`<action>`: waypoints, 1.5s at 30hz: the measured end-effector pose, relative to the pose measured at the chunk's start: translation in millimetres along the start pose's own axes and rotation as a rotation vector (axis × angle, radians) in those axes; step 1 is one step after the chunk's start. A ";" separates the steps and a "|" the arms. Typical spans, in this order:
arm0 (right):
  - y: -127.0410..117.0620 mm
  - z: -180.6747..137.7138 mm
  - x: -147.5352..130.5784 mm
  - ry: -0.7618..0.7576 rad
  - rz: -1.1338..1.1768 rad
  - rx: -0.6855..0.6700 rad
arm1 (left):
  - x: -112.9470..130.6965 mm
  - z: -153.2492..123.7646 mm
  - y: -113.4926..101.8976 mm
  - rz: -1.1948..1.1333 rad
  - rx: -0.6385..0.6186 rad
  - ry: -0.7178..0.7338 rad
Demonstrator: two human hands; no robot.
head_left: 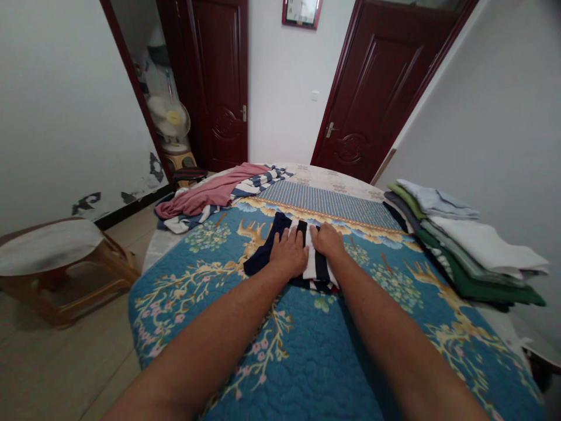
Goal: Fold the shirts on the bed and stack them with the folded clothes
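Observation:
A navy, black and white striped garment (pixel 310 266) lies partly folded on the blue patterned cloth (pixel 333 345), with a dark navy part sticking out to the left. My left hand (pixel 289 252) rests flat on its middle, fingers stretched forward and slightly apart. At the garment's right side is my right hand (pixel 328 240), its fingers curled down against the fabric. The fingertips of that hand are hidden, but it appears to grip the cloth there.
A loose heap of pink clothing (pixel 210 190) and blue-and-white striped clothing (pixel 258 182) lies at the table's far left. On the right stands a stack of folded clothes (pixel 473 251). A stool (pixel 56 251) is left of the table, and a fan (pixel 169 117) stands by the doorway.

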State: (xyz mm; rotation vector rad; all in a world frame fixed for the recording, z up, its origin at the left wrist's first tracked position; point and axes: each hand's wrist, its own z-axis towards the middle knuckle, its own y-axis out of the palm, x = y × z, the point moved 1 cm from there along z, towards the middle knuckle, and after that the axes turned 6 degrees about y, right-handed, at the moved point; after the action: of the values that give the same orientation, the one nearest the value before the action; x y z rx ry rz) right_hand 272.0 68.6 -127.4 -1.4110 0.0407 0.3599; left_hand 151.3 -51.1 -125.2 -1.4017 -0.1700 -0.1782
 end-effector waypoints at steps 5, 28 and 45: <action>-8.4 -20.3 -4.0 -0.111 -0.019 0.223 | -2.0 1.0 2.4 0.001 0.000 0.008; -16.6 -164.7 51.4 -0.305 0.078 -0.064 | -23.0 -27.7 -6.2 0.084 -0.001 0.048; 10.9 -25.4 35.5 -0.143 0.074 -0.065 | -20.9 -30.7 -10.9 0.071 -0.039 0.006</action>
State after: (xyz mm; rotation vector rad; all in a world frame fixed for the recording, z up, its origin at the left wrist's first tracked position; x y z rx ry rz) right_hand 307.3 53.0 -150.5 -1.4475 -0.0358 0.5268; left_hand 128.9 -82.6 -124.3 -1.4435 -0.1122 -0.1268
